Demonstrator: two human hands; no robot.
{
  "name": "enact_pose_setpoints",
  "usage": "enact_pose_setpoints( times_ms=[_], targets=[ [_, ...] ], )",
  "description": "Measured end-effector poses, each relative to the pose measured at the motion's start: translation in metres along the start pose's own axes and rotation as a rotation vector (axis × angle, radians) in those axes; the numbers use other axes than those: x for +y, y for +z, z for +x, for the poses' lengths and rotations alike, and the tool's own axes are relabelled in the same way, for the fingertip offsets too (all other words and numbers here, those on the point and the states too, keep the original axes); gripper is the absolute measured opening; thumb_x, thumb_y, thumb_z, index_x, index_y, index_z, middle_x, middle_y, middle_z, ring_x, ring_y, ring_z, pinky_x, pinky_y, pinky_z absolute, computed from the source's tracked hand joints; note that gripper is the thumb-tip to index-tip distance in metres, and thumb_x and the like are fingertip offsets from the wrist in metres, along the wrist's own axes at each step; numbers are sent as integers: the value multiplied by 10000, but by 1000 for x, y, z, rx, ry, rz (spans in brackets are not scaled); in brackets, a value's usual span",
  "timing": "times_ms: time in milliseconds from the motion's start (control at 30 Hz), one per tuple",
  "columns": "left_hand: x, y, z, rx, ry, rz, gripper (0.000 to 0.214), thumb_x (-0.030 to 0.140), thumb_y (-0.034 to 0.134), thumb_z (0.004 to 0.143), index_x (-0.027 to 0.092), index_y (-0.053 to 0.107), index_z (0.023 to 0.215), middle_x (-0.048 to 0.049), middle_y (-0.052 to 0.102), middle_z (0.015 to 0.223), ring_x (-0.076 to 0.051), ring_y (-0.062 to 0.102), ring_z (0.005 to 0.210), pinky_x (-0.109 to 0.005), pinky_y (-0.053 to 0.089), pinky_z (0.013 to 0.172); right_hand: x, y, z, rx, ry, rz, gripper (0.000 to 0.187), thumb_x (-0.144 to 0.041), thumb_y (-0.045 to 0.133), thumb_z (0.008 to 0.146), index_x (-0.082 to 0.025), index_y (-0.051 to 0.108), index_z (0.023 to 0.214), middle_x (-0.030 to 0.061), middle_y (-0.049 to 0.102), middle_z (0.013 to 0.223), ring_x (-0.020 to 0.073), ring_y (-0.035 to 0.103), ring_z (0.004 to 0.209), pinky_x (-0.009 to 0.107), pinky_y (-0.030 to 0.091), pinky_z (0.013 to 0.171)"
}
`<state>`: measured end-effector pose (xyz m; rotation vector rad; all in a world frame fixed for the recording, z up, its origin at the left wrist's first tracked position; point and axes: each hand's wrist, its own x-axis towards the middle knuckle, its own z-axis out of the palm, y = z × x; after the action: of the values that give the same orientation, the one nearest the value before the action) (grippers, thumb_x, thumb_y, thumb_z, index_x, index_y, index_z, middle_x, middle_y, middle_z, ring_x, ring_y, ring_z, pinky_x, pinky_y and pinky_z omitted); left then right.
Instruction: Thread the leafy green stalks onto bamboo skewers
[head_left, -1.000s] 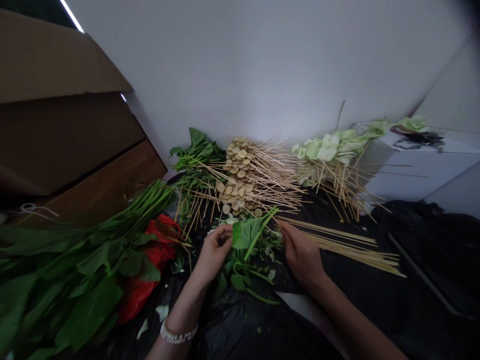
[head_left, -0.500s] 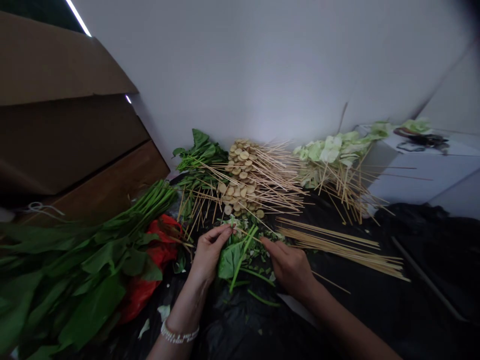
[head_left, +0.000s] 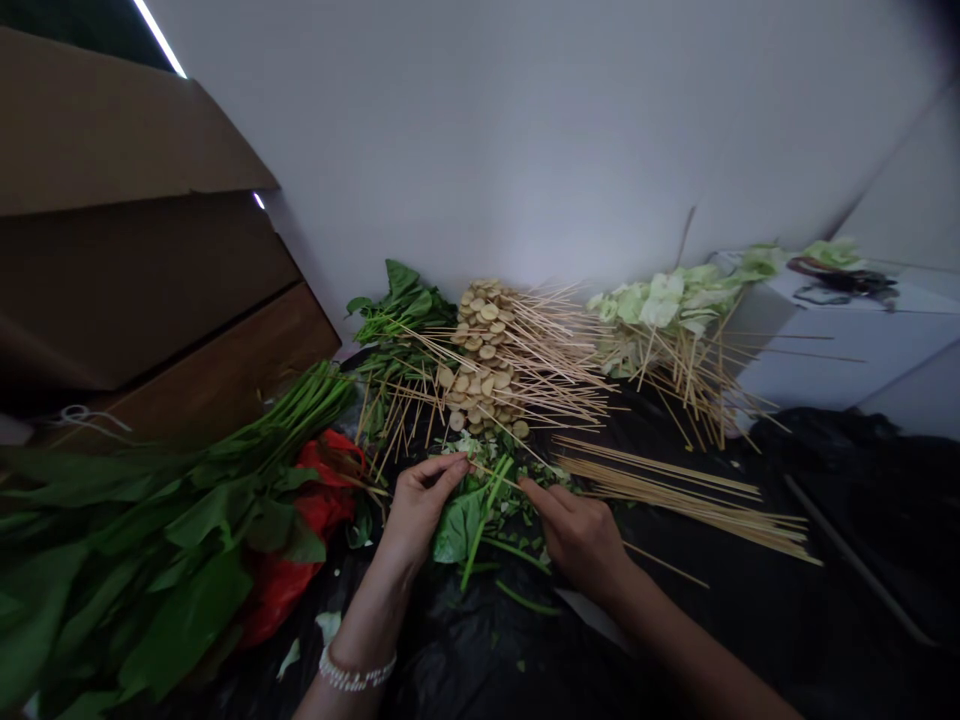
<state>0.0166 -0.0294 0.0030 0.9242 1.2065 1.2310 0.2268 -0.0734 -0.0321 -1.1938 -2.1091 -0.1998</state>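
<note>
A thin bamboo skewer (head_left: 494, 472) runs slantwise between my hands, and its lower end comes out behind my right hand (head_left: 581, 530). My right hand is closed around it. At the skewer's upper end, the thumb and forefinger of my left hand (head_left: 424, 505) are pinched together on the tip. A leafy green with its stem (head_left: 480, 530) hangs across the skewer between the two hands; its leaf (head_left: 456, 525) droops beside my left hand. Cut green stems (head_left: 525, 597) and chopped green bits lie below on the black plastic sheet (head_left: 480, 670).
Loose bamboo skewers (head_left: 697, 500) lie at right. Behind are skewered pale round slices (head_left: 484, 390), skewered greens (head_left: 405, 300) and skewered cabbage leaves (head_left: 664, 298). A big bunch of greens (head_left: 187, 530) rests on a red plastic bag (head_left: 281, 590) at left, near cardboard boxes (head_left: 135, 270).
The left fingertips have moved slightly down and now meet at the skewer's tip; the bit of green above them is no longer seen. The right hand has barely moved.
</note>
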Motion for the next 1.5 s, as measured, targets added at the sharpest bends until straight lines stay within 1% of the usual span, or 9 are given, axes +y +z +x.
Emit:
enact_pose_setpoints(
  times_ms=[400, 500, 667, 800, 867, 967, 1100, 1233, 1500],
  targets=[
    [-1, -2, 1, 11, 59, 83, 375, 427, 858, 613, 164, 794, 873, -82, 779, 833, -191, 701, 728, -283, 537, 710, 0, 1, 0, -10, 6, -21, 414, -56, 392, 893, -144, 668, 1188, 29, 676, 710, 124, 626, 564, 233, 425, 520],
    [-1, -4, 2, 23, 134, 171, 322, 408, 833, 648, 174, 797, 865, -82, 779, 849, -212, 705, 792, -307, 539, 764, -2, 0, 0, -23, 16, -19, 400, -61, 402, 896, -140, 677, 1175, 24, 663, 693, 131, 627, 556, 246, 415, 515],
    [1, -6, 3, 25, 333, 410, 168, 333, 780, 698, 209, 804, 808, -67, 771, 854, -227, 699, 841, -324, 520, 832, -4, 2, -1, -39, 30, -36, 399, -63, 421, 878, -139, 682, 1170, 23, 666, 703, 142, 626, 546, 266, 396, 496],
    [2, -4, 2, 20, 389, 484, 142, 315, 757, 727, 216, 804, 816, -64, 767, 865, -218, 697, 846, -305, 514, 832, -5, 3, -2, -36, 40, -18, 417, -44, 414, 871, -129, 679, 1181, 30, 674, 720, 146, 638, 572, 268, 405, 509],
    [2, -4, 3, 17, 360, 438, 169, 320, 768, 716, 206, 801, 837, -61, 765, 850, -205, 693, 823, -291, 514, 813, -5, 3, -2, -30, 40, -2, 412, -47, 415, 876, -126, 681, 1180, 30, 674, 721, 146, 638, 572, 268, 406, 512],
    [2, -6, 6, -3, 243, 301, 282, 349, 810, 669, 184, 780, 895, -45, 752, 789, -175, 675, 733, -262, 516, 722, -5, 3, -1, -7, 41, 17, 393, -58, 420, 890, -128, 684, 1173, 30, 677, 723, 142, 640, 571, 265, 406, 518],
    [3, -10, 11, -47, 121, 229, 306, 379, 859, 592, 153, 765, 776, -39, 739, 760, -144, 645, 670, -233, 499, 663, -5, 3, -2, 4, 37, 23, 387, -61, 416, 901, -130, 688, 1167, 28, 674, 710, 137, 640, 568, 259, 401, 528],
    [5, -11, 11, -91, 24, 215, 311, 388, 869, 575, 153, 765, 749, -27, 727, 720, -123, 616, 613, -222, 483, 613, -5, 5, -3, 0, 34, 23, 387, -69, 401, 919, -131, 685, 1174, 25, 663, 698, 136, 636, 567, 259, 399, 532],
    [6, -3, 6, -162, -27, 233, 295, 382, 861, 585, 146, 753, 727, -19, 698, 653, -118, 591, 557, -224, 469, 564, -5, 5, -3, 15, 17, 2, 404, -64, 379, 913, -131, 690, 1161, 19, 645, 674, 133, 613, 535, 262, 382, 510]
  ],
)
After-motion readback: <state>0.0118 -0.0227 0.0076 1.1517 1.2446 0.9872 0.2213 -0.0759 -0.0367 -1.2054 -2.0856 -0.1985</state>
